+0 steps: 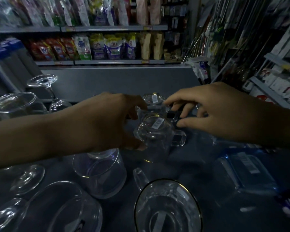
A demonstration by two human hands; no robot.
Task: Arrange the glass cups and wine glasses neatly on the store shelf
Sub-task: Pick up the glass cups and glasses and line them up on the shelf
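Observation:
Two small glass mugs with barcode stickers stand upside down in a line on the dark shelf (pixel 124 84). My left hand (pixel 107 121) wraps the left side of the near mug (pixel 155 133). My right hand (pixel 213 109) pinches the handle side of the far mug (pixel 153 100) with thumb and fingertips. An inverted wine glass (pixel 45 91) stands at the back left. A wide tumbler (pixel 100 173) sits upside down just below my left hand. A gold-rimmed mug (pixel 167 208) stands upright at the bottom centre.
More clear glasses crowd the left edge (pixel 12 104) and the bottom left (pixel 57 206). A blue-tinted rectangular glass container (pixel 244 171) lies to the right. Shelves of packaged goods (pixel 97 47) rise behind; hanging items and boxes fill the right side.

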